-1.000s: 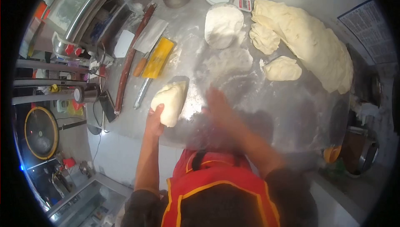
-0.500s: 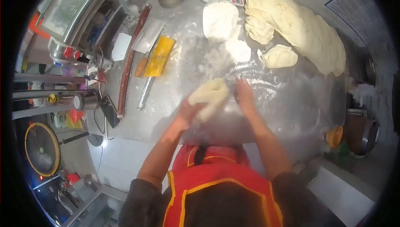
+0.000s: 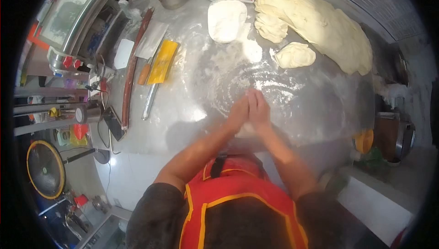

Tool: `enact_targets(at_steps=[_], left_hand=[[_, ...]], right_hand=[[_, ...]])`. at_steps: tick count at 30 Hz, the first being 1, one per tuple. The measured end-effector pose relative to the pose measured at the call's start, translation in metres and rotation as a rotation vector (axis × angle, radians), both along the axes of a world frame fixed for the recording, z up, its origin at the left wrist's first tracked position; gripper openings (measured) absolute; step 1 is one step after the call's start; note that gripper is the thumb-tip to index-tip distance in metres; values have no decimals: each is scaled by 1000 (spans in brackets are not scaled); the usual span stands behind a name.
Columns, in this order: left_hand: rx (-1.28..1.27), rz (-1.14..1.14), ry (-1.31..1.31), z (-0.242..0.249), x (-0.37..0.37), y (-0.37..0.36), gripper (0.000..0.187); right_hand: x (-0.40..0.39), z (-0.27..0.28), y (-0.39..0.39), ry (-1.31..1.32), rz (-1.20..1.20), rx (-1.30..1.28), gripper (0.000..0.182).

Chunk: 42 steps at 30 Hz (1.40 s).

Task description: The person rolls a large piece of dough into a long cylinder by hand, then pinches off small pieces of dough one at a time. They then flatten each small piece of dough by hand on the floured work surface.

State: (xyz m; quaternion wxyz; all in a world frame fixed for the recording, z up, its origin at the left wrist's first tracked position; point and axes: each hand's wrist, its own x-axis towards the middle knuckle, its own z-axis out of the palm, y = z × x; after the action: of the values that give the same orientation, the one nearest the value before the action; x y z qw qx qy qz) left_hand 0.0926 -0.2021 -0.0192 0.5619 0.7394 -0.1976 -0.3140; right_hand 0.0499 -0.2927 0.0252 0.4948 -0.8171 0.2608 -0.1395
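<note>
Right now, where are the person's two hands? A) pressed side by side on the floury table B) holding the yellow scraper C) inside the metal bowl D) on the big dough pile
A: the left hand and right hand press together on the table, over a dough piece that hardly shows.

Both hands, left [image 3: 239, 112] and right [image 3: 259, 108], pressed together on floured table [image 3: 315, 112].

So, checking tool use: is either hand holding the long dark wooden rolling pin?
No: the rolling pin lies untouched at the table's left.
</note>
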Motion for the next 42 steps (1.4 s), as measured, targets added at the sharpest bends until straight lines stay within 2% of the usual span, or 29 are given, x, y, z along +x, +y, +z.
enact_targets(at_steps=[1, 2, 4, 5, 7, 8, 9, 12, 14, 17, 18, 20, 21, 22, 23, 24, 25, 26, 28, 31, 33, 34, 37, 39, 40, 42], left_hand=[[87, -125, -130, 1, -7, -1, 33], [281, -319, -290, 47, -11, 1, 37], [454, -452, -372, 100, -16, 0, 42], [433, -392, -291, 114, -20, -1, 41], [454, -271, -290, 89, -20, -9, 38], [494, -208, -368, 36, -21, -16, 36], [535, -152, -440, 3, -23, -19, 34], [446, 125, -888, -17, 7, -38, 20], [461, 127, -858, -11, 34, -54, 24], [397, 199, -1016, -39, 65, -67, 21], [333, 161, -624, -31, 74, -61, 20], [179, 68, 168, -3, 86, -45, 19], [280, 67, 11, 20, 77, -43, 18], [386, 65, -139, 50, 55, -37, 18], [492, 63, -286, 65, 32, -31, 18], [493, 8, -505, 36, 10, -25, 19], [491, -50, -724, 3, -8, -22, 20], [414, 35, -850, -6, -17, -19, 20], [254, 195, -1096, -13, -17, -15, 20], [408, 197, -1068, -9, 13, -35, 19], [572, 144, -899, -3, 38, -53, 17], [647, 118, -815, 0, 49, -60, 16], [574, 302, -1032, -16, 69, -75, 15], [591, 184, -748, -20, 77, -73, 17], [594, 132, -609, -12, 82, -71, 19], [443, 11, -768, 13, 67, -43, 22]], right_hand=[[-17, 8, 6, -25, 11, -28, 33], [-34, 13, 9, -47, 21, -55, 31], [-68, -27, 5, -63, 61, -420, 30], [-76, -42, 0, -68, 79, -601, 29], [-62, -37, -7, -26, 100, -495, 28], [-52, -36, -13, -8, 111, -445, 28], [-45, -43, -20, 21, 108, -509, 27], [-4, -60, -43, 112, 83, -650, 24], [26, -55, -58, 190, 54, -672, 21], [56, -79, -77, -62, -76, -812, 17], [63, -90, -89, 26, 25, -690, 18], [45, -21, -97, 194, 219, -297, 20], [29, 4, -92, 286, 311, -92, 21], [8, 6, -83, 135, 364, -280, 24], [-7, 9, -67, 122, 354, -445, 22], [-15, 11, -51, 96, 341, -616, 20], [-25, -4, -41, 18, 313, -648, 18], [-36, -31, -33, -57, 281, -676, 18], [-27, -50, -35, -69, 251, -705, 19], [5, -68, -53, 117, 269, -718, 17], [28, -73, -63, 232, 269, -732, 17], [40, -73, -68, 198, 249, -753, 16], [68, -67, -86, 37, 203, -848, 16], [71, -58, -89, -133, 190, -920, 16], [64, -52, -95, -83, 295, -796, 16], [30, -47, -107, 44, 512, -533, 17]])
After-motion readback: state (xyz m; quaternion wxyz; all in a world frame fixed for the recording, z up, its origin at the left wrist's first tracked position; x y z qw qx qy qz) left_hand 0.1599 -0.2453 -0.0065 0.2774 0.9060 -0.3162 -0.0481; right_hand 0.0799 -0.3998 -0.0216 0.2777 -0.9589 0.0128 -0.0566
